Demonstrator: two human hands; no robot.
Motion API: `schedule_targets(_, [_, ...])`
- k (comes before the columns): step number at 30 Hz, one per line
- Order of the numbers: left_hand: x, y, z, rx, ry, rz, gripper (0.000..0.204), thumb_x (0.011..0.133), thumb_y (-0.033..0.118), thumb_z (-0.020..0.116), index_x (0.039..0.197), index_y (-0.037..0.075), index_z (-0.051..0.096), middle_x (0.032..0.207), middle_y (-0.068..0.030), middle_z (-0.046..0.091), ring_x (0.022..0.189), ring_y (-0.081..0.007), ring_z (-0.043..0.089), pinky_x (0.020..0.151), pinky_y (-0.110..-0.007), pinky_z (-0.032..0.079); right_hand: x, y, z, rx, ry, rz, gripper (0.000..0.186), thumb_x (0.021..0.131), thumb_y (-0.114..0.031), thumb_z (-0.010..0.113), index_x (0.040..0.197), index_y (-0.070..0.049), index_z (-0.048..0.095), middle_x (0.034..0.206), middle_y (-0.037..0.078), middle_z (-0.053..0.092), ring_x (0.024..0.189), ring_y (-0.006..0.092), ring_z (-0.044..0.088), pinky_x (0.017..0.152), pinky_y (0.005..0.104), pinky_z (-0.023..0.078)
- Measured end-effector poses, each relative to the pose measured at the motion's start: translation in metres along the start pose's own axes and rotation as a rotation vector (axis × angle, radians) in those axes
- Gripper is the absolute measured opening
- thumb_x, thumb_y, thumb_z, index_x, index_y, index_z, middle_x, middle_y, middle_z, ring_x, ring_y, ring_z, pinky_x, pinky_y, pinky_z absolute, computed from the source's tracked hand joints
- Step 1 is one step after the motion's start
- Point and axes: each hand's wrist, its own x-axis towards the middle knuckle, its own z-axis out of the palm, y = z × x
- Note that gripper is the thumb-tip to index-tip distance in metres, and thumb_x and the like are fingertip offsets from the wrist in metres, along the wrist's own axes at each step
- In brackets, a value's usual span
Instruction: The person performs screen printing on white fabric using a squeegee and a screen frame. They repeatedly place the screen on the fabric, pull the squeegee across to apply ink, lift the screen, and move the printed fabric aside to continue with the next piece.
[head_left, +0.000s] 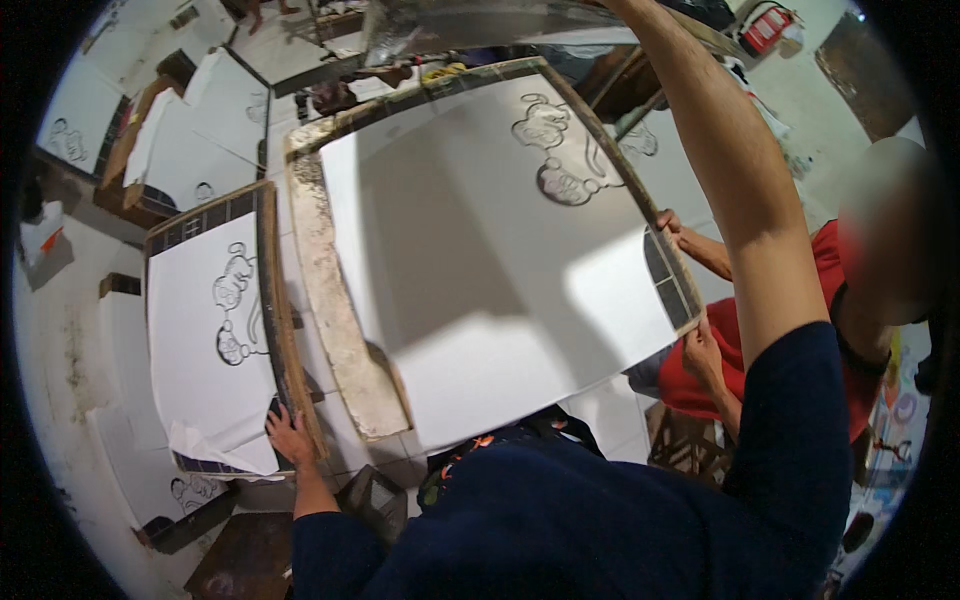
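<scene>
My left hand [288, 437] rests with spread fingers on the near right corner of a wood-edged board [284, 330] at the left. A white sheet [190, 350] printed with a black outline of a cartoon animal [236, 290] covers that board, and its near end is rumpled. My right arm [735, 160] stretches up past the top edge, so its hand is out of sight. Below that arm lies a bigger board [690, 322] bearing another white sheet [440, 230] with a similar drawing [565, 160] at its far right. Shadows cross this sheet.
A person in a red top [700, 385] stands at the right, both hands at the big board's right edge. More sheet-covered boards [215, 125] stand at the far left. A worn whitish beam [345, 330] runs along the big board's left side. A fire extinguisher [767, 28] hangs at the back right.
</scene>
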Motion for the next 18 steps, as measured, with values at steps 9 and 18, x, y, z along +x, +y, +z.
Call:
schedule_targets(9, [0.017, 0.013, -0.064, -0.273, -0.207, 0.369, 0.088, 0.083, 0.006, 0.076, 0.162, 0.02, 0.041, 0.168, -0.0243, 0.032, 0.153, -0.0472, 0.031, 0.124, -0.062, 0.026, 0.011, -0.003, -0.007, 0.049, -0.027, 0.049, 0.082, 0.077, -0.082, 0.07, 0.103, -0.005, 0.081, 0.087, 0.015, 0.077, 0.087, 0.0282, 0.074, 0.08, 0.0424, 0.055])
schedule_targets(18, [0.105, 0.188, -0.134, -0.519, -0.081, 0.376, 0.107, 0.071, -0.002, 0.07, 0.167, 0.018, 0.027, 0.138, -0.026, 0.061, 0.126, -0.0444, 0.059, 0.105, -0.048, 0.051, 0.007, 0.0, -0.004, 0.063, 0.038, 0.007, 0.078, 0.076, -0.081, 0.072, 0.085, -0.003, 0.076, 0.075, 0.014, 0.07, 0.076, 0.0267, 0.069, 0.072, 0.0433, 0.05])
